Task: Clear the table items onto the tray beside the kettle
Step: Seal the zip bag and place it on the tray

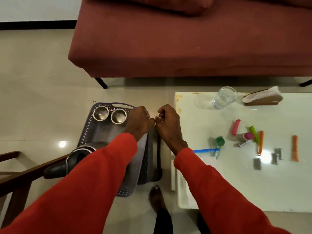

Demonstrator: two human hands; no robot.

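Head view: my left hand (138, 119) and right hand (167, 120) hang curled over the tray (87, 130); whether they pinch anything, cannot tell. Glass (224, 97) on table (236, 183): fragile, slippery; grasp round its wall.

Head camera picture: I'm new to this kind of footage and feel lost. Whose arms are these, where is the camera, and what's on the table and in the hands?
The camera sits on a person's head, looking down, so the two red sleeves are their own arms. The left hand and right hand are curled together above the floor; they may pinch something tiny, but that is too small to tell. Below them a perforated tray sits on the floor, holding two steel cups and, nearer the person, a kettle. On the white table to the right lie a glass, a napkin holder, coloured sticks and small grey packets.
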